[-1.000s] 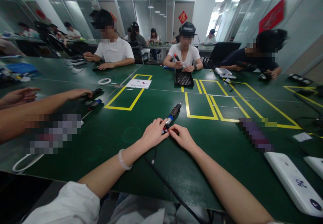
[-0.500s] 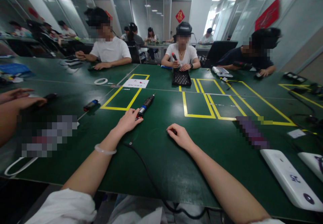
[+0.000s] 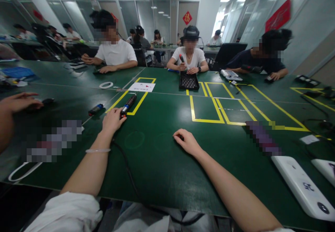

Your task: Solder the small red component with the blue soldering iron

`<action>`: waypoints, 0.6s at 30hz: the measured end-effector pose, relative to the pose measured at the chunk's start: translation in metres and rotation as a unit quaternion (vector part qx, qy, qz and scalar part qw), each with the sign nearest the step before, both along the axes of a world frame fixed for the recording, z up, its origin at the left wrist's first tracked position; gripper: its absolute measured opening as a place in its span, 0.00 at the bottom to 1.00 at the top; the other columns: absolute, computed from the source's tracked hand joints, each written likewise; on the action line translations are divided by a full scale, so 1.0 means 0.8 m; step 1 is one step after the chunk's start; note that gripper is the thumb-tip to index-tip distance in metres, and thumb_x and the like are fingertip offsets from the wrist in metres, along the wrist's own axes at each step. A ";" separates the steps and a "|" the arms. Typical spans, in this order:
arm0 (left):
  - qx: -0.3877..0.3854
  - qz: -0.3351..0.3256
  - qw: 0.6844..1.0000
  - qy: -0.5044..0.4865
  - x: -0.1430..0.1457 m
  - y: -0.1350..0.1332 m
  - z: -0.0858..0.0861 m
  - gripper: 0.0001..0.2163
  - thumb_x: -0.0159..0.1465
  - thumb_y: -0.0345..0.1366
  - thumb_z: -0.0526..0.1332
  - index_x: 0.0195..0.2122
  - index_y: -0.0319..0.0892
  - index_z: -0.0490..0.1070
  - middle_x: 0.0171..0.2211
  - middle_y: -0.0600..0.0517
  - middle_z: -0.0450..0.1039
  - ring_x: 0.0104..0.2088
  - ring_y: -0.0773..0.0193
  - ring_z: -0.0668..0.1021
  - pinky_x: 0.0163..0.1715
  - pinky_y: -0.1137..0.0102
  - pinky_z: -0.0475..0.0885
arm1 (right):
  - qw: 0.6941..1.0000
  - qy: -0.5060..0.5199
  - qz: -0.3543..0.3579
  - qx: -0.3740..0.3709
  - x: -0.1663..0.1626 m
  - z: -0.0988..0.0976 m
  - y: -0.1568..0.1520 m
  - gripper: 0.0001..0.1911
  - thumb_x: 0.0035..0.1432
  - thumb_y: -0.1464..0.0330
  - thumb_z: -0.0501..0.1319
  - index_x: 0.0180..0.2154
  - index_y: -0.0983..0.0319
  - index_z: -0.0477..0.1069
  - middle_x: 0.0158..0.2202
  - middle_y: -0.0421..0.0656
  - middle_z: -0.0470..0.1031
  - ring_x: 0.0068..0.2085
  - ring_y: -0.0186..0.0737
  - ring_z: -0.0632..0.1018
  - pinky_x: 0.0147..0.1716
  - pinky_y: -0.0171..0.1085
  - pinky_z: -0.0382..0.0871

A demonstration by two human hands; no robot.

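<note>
My left hand is closed round the rear end of a corded electric screwdriver, a slim dark tool with a blue band. Its front end points away from me, over the yellow tape outline. A black cord runs from under my left wrist toward the table's near edge. To the right, my right hand rests on the table with its fingers curled; a dark patch shows under the fingertips, and whether they hold anything is hidden. A short blue-and-black cylinder lies left of my left hand.
Yellow tape marks outlines on the green table. A paper sheet lies ahead. Opposite, a person holds a red-tipped tool above a black tray. A white device lies right; another person's hand is left.
My left hand has moved left and slightly forward with the electric screwdriver, and the cord has shifted left too. My right hand has stayed in place.
</note>
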State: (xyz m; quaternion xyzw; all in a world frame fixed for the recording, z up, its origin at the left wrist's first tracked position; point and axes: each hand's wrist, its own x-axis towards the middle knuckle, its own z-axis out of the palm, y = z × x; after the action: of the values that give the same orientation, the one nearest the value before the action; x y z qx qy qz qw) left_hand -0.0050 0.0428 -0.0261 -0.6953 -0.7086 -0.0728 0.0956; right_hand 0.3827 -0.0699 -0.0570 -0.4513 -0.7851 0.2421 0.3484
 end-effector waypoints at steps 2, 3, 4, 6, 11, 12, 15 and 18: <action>0.009 0.006 1.000 0.000 0.009 -0.007 0.004 0.22 0.60 0.43 0.58 0.55 0.40 0.63 0.52 0.40 0.64 0.50 0.48 0.70 0.45 0.61 0.69 | 1.000 -0.001 0.001 0.002 0.000 0.000 0.000 0.04 0.61 0.72 0.57 0.35 0.61 0.71 0.32 0.41 0.73 0.35 0.37 0.72 0.36 0.35 0.64; 0.006 0.012 1.000 -0.004 0.013 -0.009 0.005 0.20 0.60 0.42 0.59 0.52 0.40 0.65 0.51 0.40 0.64 0.48 0.49 0.71 0.42 0.61 0.70 | 1.000 -0.002 0.002 0.003 0.000 0.000 -0.001 0.04 0.61 0.72 0.57 0.35 0.61 0.71 0.32 0.41 0.73 0.35 0.37 0.72 0.36 0.35 0.64; 0.002 0.020 1.000 -0.012 0.017 -0.011 0.006 0.18 0.60 0.42 0.58 0.49 0.40 0.67 0.50 0.40 0.65 0.47 0.49 0.72 0.40 0.61 0.71 | 1.000 -0.002 0.003 0.004 0.000 0.000 -0.001 0.04 0.61 0.72 0.57 0.35 0.61 0.71 0.32 0.41 0.73 0.35 0.37 0.72 0.36 0.35 0.64; 0.001 0.039 0.999 -0.029 0.021 -0.013 0.007 0.15 0.62 0.43 0.55 0.45 0.40 0.68 0.49 0.40 0.66 0.45 0.48 0.73 0.37 0.60 0.71 | 1.000 -0.003 0.004 0.004 0.000 0.000 -0.001 0.05 0.61 0.72 0.57 0.35 0.61 0.71 0.33 0.41 0.73 0.35 0.37 0.72 0.36 0.35 0.64; 0.051 0.044 0.995 -0.074 0.022 -0.011 0.006 0.15 0.64 0.43 0.51 0.43 0.39 0.70 0.47 0.38 0.69 0.45 0.47 0.73 0.39 0.59 0.70 | 1.000 -0.004 0.005 0.000 -0.001 0.001 0.000 0.05 0.61 0.71 0.57 0.35 0.61 0.71 0.33 0.41 0.73 0.35 0.37 0.72 0.36 0.35 0.63; 0.063 0.029 0.993 -0.092 0.025 -0.011 0.006 0.15 0.64 0.43 0.51 0.44 0.39 0.70 0.46 0.39 0.70 0.45 0.48 0.74 0.40 0.59 0.70 | 1.000 -0.004 0.004 0.000 -0.001 0.001 0.000 0.05 0.62 0.71 0.57 0.35 0.61 0.71 0.33 0.41 0.73 0.35 0.37 0.72 0.36 0.35 0.63; 0.053 -0.066 0.972 -0.219 0.049 -0.014 0.005 0.16 0.64 0.44 0.52 0.46 0.40 0.69 0.41 0.44 0.74 0.41 0.54 0.76 0.42 0.62 0.70 | 1.000 -0.009 -0.001 -0.001 -0.002 0.003 0.001 0.07 0.63 0.69 0.57 0.31 0.61 0.70 0.31 0.41 0.72 0.35 0.37 0.71 0.36 0.34 0.62; -0.035 -0.197 0.910 -0.364 0.093 -0.028 0.008 0.18 0.63 0.47 0.54 0.47 0.40 0.70 0.40 0.47 0.76 0.40 0.58 0.77 0.43 0.65 0.70 | 1.000 -0.014 0.003 -0.005 -0.003 0.004 0.000 0.09 0.63 0.68 0.57 0.29 0.62 0.68 0.29 0.40 0.70 0.33 0.36 0.70 0.34 0.34 0.62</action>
State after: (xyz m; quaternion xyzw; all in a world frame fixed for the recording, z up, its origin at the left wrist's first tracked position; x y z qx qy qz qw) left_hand 0.0692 0.0200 -0.0198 -0.7490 -0.5450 -0.3132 -0.2094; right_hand 0.3806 -0.0696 -0.0540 -0.4543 -0.7901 0.2405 0.3340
